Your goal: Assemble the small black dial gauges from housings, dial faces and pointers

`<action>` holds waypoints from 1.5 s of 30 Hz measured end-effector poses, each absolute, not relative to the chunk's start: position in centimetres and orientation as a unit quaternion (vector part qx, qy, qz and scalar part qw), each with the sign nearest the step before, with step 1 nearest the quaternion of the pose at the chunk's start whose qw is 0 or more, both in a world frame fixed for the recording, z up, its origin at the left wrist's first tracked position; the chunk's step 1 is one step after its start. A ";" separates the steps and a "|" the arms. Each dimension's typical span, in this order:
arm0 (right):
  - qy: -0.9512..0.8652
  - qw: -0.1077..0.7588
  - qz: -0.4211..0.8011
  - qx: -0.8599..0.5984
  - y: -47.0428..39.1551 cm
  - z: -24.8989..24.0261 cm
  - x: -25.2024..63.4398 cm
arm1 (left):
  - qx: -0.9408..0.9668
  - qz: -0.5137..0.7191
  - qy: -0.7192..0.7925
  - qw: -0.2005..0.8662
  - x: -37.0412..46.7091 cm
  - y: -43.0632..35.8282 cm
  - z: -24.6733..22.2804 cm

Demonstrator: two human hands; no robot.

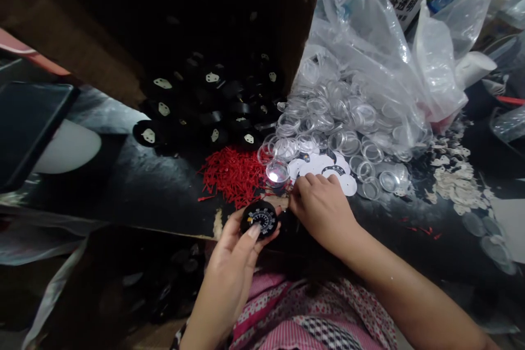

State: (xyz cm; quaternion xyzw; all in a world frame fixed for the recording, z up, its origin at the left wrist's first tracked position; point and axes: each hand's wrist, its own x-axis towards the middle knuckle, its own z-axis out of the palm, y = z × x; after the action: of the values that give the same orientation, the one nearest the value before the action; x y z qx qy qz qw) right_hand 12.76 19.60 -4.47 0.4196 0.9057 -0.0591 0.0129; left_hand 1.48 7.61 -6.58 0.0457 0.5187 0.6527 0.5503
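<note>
My left hand (233,257) is closed around a small black round gauge (268,224), its thumb on the face. White numbers and a yellow patch show on that face. My right hand (322,210) is beside it with curled fingers pressed together; whatever they pinch, if anything, is hidden. Just beyond the hands lie a pile of red pointers (233,175) and a stack of white paper discs (315,165), some printed with black dial scales. One clear round cover (278,172) catches the light between these two piles.
An open cardboard box (77,44) of black round cases (211,117) rises at the back left. Clear covers spill from a plastic bag (369,27) at the back right. Small cream pieces (455,183) lie far right. A dark flat-screen device (33,126) stands left, above the black table (159,191).
</note>
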 end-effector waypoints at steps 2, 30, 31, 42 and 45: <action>0.912 -0.011 -0.082 0.403 19.1 -4.4 12.9 | 0.031 0.670 0.495 0.552 1.8 8.3 -6.3; 0.834 -0.202 -0.341 0.384 16.8 -2.2 15.6 | 0.249 0.587 0.560 0.529 3.0 9.4 -6.5; 0.830 -0.204 -0.348 0.385 16.8 -2.2 15.6 | 0.266 0.584 0.571 0.513 2.9 9.4 -6.3; 0.795 -0.206 -0.397 0.410 15.8 -2.1 16.0 | 0.394 0.521 0.618 0.437 2.2 8.5 -5.9; 0.809 -0.196 -0.367 0.416 16.1 -2.0 16.0 | 0.316 0.544 0.564 0.535 2.0 9.0 -6.2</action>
State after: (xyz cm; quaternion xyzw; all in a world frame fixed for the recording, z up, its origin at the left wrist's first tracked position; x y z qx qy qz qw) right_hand 15.99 16.09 -2.01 0.4157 0.8087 -0.3669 -0.1965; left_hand 2.05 8.98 -6.22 0.3163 0.5640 0.5440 0.5347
